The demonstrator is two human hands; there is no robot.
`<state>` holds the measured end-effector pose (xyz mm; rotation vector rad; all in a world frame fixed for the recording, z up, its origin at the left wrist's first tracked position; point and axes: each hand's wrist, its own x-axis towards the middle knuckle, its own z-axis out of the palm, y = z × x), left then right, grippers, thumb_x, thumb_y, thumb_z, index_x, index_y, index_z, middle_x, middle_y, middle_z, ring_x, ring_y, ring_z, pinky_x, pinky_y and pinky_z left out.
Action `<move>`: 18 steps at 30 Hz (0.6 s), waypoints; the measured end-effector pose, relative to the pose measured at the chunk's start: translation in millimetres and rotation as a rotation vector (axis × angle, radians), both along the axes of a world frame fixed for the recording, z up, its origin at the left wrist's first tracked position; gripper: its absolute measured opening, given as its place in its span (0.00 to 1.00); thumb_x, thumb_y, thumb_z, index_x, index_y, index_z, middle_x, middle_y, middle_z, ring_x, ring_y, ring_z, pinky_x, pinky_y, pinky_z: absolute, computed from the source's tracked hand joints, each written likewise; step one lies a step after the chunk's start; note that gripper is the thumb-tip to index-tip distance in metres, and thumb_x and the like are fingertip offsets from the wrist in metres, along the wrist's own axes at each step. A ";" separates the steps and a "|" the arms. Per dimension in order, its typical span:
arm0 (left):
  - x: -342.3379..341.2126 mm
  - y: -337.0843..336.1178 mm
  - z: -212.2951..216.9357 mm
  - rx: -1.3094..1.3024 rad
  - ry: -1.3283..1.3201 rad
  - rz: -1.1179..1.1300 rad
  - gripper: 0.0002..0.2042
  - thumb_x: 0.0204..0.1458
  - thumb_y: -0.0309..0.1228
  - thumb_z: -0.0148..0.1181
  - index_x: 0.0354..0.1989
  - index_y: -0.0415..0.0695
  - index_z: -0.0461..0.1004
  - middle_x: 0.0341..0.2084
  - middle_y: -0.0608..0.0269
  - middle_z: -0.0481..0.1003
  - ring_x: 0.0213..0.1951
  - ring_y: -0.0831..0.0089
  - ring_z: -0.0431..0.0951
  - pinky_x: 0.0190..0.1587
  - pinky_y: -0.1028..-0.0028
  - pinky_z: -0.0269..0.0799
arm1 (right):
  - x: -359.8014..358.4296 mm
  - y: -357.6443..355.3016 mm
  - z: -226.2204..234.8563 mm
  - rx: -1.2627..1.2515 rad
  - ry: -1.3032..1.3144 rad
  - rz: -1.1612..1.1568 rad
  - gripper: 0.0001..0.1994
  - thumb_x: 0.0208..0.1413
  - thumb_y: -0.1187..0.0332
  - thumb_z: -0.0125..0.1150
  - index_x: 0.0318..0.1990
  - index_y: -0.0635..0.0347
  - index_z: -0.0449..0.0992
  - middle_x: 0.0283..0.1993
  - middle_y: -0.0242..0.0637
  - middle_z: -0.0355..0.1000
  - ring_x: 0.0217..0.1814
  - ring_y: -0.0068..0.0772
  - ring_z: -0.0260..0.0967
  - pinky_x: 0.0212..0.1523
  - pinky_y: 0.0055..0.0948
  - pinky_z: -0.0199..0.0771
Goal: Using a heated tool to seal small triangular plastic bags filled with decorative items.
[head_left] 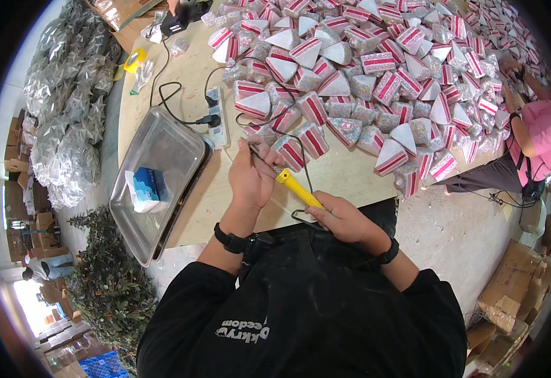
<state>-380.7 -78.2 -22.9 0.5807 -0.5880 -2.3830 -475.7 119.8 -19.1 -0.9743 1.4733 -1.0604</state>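
Note:
My right hand (346, 218) is closed around the lower end of a yellow-handled soldering iron (298, 189), which slants up toward my left hand (250, 179). A black cord runs by the handle. My left hand has its thumb raised and its fingers curled in a pinch near the iron's front end; a thin dark piece shows between them, too small to name. Just beyond lie wedge-shaped, cake-slice-like pieces (312, 108) with white, pink and glittery sides, the closest right by my left fingertips.
A metal tray (120, 200) holding a blue-and-white tissue box (147, 189) stands at the left. Behind it are a power strip (217, 118) with black plugs and a yellow tape roll (135, 60). A co-worker in pink (545, 129) works at the right; cardboard boxes (513, 277) stand below.

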 end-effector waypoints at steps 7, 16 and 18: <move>21.2 -45.5 -41.0 -0.099 -0.025 -0.059 0.10 0.63 0.37 0.48 0.31 0.47 0.65 0.21 0.69 0.61 0.27 0.73 0.65 0.42 0.65 0.68 | 0.6 -4.5 -19.0 -0.200 0.125 0.006 0.16 0.65 0.59 0.49 0.49 0.64 0.68 0.37 0.54 0.71 0.41 0.55 0.70 0.44 0.45 0.68; -1.9 -96.3 -61.4 -0.267 0.046 -0.480 0.13 0.65 0.38 0.48 0.40 0.38 0.69 0.39 0.59 0.71 0.44 0.63 0.70 0.54 0.63 0.68 | -7.8 -0.5 -35.3 -0.194 0.294 -0.133 0.19 0.61 0.57 0.53 0.48 0.65 0.72 0.40 0.55 0.74 0.43 0.58 0.72 0.44 0.47 0.69; -10.1 -90.2 -63.0 -0.293 -0.063 -0.461 0.13 0.66 0.37 0.44 0.39 0.38 0.69 0.37 0.58 0.72 0.43 0.63 0.71 0.53 0.63 0.68 | -4.3 3.2 -45.0 -0.210 0.300 -0.187 0.20 0.61 0.56 0.53 0.41 0.68 0.76 0.37 0.56 0.75 0.42 0.58 0.72 0.43 0.48 0.69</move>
